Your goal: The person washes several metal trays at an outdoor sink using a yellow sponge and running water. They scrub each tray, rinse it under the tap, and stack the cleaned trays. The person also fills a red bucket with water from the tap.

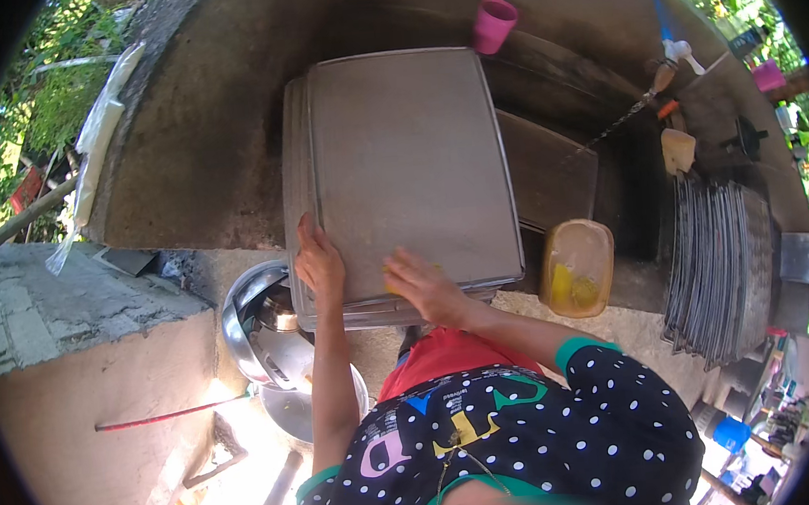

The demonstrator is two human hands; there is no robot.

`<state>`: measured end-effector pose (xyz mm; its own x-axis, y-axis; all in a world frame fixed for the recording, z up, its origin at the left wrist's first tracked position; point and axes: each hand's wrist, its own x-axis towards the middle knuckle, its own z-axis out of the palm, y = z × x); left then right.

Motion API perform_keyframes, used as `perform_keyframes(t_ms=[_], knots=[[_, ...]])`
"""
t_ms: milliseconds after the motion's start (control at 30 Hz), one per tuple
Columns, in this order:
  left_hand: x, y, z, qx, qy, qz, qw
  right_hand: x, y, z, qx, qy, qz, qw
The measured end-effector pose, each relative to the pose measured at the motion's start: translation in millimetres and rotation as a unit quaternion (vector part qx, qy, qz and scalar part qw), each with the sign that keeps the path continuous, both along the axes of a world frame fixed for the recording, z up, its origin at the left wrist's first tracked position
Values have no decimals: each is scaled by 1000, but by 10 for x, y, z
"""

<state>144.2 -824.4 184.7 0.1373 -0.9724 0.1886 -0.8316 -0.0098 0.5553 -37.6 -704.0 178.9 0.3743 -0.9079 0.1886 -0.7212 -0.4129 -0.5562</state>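
Observation:
A stack of rectangular metal trays [412, 160] lies before me at the sink, its top tray flat and grey. My left hand [319, 262] rests on the stack's left side, fingers along the rim of the top tray. Near the front edge, my right hand [424, 286] presses a yellow sponge [394, 281] against the top tray; the hand is slightly blurred and covers most of the sponge. To the right of the stack is an oval plastic tub [609, 266] with a yellow block and a yellow scouring pad inside.
Water runs from a tap [679, 52] at the upper right onto another tray [546, 165]. A pink cup [495, 24] stands behind the stack. Many thin trays [715, 273] are stacked at the right. Metal basins [240, 320] sit below on the left, beside a concrete ledge [84, 296].

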Motion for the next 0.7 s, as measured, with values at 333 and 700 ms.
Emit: perform_keyframes(t_ms=[333,700], knots=[[23,-27,-131,-28,-99,-34,994,-1794,-2453,-355,-165,109,-332,923],[50,-70,-79,11,-37,-19,999,142,-670,29,-27,40,43,998]])
